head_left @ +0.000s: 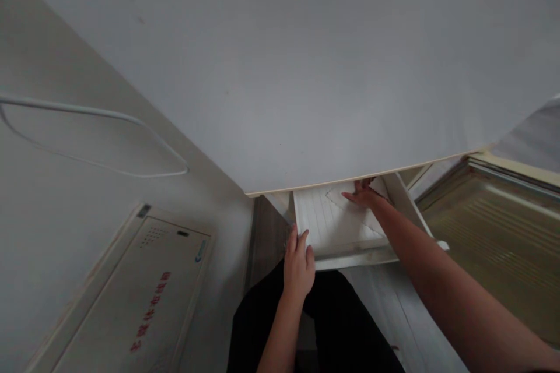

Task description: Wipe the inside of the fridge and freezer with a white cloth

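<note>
A white drawer (356,257) is pulled out from under the pale desk top. At its front left corner, my left hand (300,265) grips the edge, with fingers over the side and front. My right hand (364,194) reaches inside the drawer towards the back, low over a thin whitish sheet (336,197) with a ragged edge. Its thumb and fingers are spread, and some fingertips are hidden beneath the desk's edge. A dark, beaded-looking strand (378,191) lies close to that hand; whether it touches the hand I cannot tell.
The large desk top (297,87) overhangs the drawer. On the left wall are a white cable (87,109) and a metal box (144,291) with red lettering. A glass-like, yellowish panel (494,233) stands at right. My legs (345,326) are just below the drawer.
</note>
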`<state>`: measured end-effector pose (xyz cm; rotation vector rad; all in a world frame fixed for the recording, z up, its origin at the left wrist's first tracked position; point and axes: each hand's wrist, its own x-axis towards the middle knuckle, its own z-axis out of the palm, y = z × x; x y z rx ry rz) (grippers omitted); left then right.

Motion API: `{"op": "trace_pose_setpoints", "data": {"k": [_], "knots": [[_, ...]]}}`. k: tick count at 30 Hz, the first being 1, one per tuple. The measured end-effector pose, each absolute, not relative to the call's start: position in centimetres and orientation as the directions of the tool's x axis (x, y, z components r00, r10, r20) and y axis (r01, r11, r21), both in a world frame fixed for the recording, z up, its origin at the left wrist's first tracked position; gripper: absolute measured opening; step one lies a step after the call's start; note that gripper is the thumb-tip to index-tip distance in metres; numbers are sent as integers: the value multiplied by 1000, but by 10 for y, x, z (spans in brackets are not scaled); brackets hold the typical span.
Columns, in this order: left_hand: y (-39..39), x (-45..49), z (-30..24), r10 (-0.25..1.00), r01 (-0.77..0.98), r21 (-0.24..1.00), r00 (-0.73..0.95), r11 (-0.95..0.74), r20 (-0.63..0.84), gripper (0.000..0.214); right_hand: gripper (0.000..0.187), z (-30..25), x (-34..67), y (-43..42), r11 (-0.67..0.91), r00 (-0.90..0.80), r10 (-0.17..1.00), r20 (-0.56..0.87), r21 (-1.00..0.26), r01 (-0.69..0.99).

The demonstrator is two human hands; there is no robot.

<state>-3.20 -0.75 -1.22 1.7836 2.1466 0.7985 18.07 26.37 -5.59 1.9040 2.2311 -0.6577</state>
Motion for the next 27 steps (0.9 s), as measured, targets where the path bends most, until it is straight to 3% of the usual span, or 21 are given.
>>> {"op": "trace_pose_setpoints", "data": {"k": [4,8,14,18,21,27], "knots": [[-7,-31,-15,957,845,527,-221,93,186,42,103,-58,148,264,63,-126,899,-420,-161,985],[-7,-30,-14,949,860,500,-232,97,215,42,97,-51,89,247,182,-201,887,-417,-84,980],[-7,-30,-14,954,878,471,-208,85,214,43,75,-48,19,202,504,-554,746,-371,-230,833],[-7,-31,-13,951,886,455,-210,88,226,42,87,-45,44,209,587,-652,670,-354,-285,758],[-7,-32,-13,950,887,454,-209,84,231,41,109,-44,86,230,516,-585,712,-388,-275,811],[-7,-33,-15,948,885,458,-215,88,233,41,121,-48,181,261,244,-291,865,-410,-164,956]]}}
